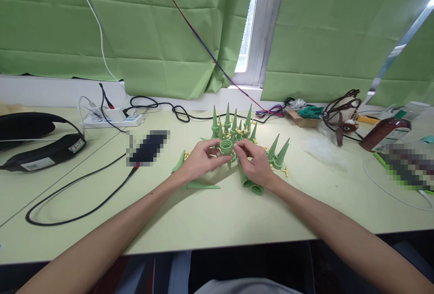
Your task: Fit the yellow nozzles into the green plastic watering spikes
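Observation:
Near the middle of the table, my left hand [202, 159] grips a green ringed plastic piece [226, 146], its round open end facing up. My right hand [252, 160] is closed beside that piece, fingertips pinched at its right edge; what they hold, if anything, is too small to make out. Behind both hands stand several green cones [228, 117] with small yellow parts [254, 140] among them. Two more cones [281, 154] stand to the right. A green spike [203, 186] lies in front of my left hand, and green hollow pieces [257, 189] lie under my right hand.
A phone [149, 148] with a black cable is on the left, near a power strip [113, 120] and a black curved device [44, 154]. On the right are a plastic bag [327, 151], a small cardboard box [302, 119] and a dark red bottle [385, 135].

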